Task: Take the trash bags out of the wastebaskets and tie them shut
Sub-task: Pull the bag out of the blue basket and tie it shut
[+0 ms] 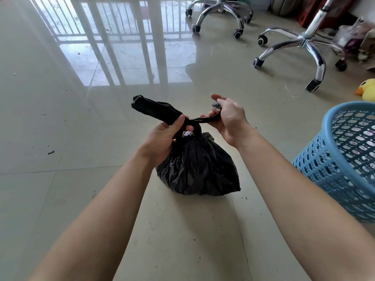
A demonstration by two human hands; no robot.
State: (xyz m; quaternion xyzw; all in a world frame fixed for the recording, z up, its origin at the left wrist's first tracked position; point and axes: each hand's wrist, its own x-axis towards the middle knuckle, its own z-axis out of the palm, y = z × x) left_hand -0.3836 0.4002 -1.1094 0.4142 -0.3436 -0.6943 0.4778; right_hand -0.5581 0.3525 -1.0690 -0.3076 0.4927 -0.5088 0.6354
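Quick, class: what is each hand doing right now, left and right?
Left hand: closed, gripping one twisted end of the black trash bag.
Right hand: closed, gripping the bag's other twisted end.

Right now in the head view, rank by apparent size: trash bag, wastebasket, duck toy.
1. blue wastebasket, cut off by the frame.
2. black trash bag, close behind.
3. yellow duck toy, also cut off.

Single head-worn wide-angle view, looking forward and down.
It sits close above both forearms [304, 189], which reach in from the bottom edge to the black bag [198, 167] at frame centre; the tiled floor [81, 138] runs off ahead, and the right edge cuts a blue basket [345, 159].
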